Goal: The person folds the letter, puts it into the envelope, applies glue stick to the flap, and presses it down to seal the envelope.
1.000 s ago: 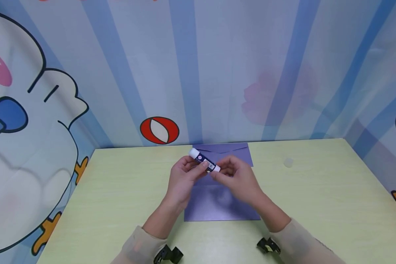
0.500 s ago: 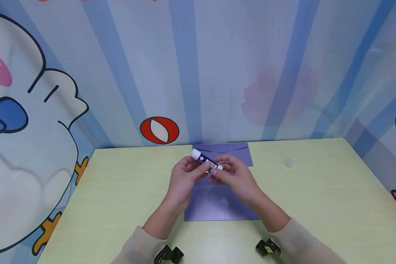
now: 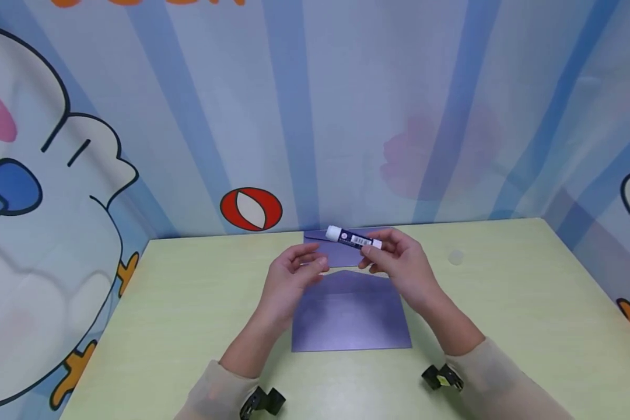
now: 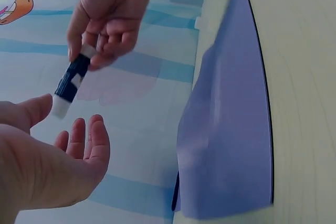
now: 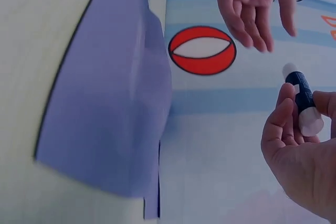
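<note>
A dark blue glue stick with white ends [image 3: 353, 238] is pinched near its right end by my right hand [image 3: 404, 262], between thumb and fingers. It is held above the table, tilted slightly, its other end pointing left. My left hand [image 3: 293, 280] is apart from it, fingers loosely bent with nothing between them; the left wrist view shows a gap between thumb and fingers beside the glue stick [image 4: 73, 80]. Below the hands lies a purple envelope [image 3: 352, 318] with its flap raised toward the back. Behind it is a second purple envelope [image 3: 336, 254], partly covered by the right hand.
A small, round, whitish translucent disc [image 3: 455, 257] lies on the pale yellow table [image 3: 504, 303], to the right of the hands. A printed curtain [image 3: 346, 116] stands along the table's back edge.
My left hand has let go of the glue stick. The right hand has carried it up and to the right, turning it closer to level. The head view has shifted slightly.
</note>
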{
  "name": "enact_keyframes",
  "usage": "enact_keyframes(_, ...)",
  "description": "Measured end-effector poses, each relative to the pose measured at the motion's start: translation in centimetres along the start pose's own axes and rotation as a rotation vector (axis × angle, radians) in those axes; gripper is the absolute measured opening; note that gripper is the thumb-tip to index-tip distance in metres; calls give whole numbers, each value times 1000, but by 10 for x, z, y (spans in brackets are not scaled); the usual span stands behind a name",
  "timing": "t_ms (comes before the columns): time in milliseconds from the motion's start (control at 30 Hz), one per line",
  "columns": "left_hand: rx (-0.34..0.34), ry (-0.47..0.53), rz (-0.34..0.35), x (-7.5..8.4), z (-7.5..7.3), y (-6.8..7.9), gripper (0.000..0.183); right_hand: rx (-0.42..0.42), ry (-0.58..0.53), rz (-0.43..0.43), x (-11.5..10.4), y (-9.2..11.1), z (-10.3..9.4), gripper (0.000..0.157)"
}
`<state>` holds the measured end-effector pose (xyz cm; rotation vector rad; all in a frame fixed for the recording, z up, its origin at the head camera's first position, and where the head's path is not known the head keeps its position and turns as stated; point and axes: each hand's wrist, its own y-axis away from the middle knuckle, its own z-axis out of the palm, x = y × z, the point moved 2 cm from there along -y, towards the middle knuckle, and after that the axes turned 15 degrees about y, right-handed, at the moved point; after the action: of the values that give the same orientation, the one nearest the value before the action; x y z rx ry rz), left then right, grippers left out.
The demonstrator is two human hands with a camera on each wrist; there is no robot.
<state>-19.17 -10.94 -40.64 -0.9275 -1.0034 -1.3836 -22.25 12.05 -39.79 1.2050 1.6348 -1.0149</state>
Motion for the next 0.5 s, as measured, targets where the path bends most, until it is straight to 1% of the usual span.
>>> enact_keyframes(67, -5, -74, 38, 0, -5, 0, 43, 8, 56, -15, 0, 0, -9, 30)
enact_keyframes(133, -29, -163, 85, 1, -9, 1, 44, 12, 117, -27, 0, 2, -18, 31)
enact_keyframes(233, -76, -338, 154, 2, -17, 2, 46, 13, 216, -47, 0, 4, -29, 29)
enact_keyframes(300, -112, -457, 184, 2, -23, 3, 48, 6, 291, -63, 1, 6, -34, 26)
enact_keyframes(367, -160, -576, 207, 1, -29, 3, 51, -5, 364, -79, 1, 8, -38, 22)
enact_keyframes(500, -288, -815, 242, -4, -39, 1, 58, -29, 503, -102, 0, 14, -42, 16)
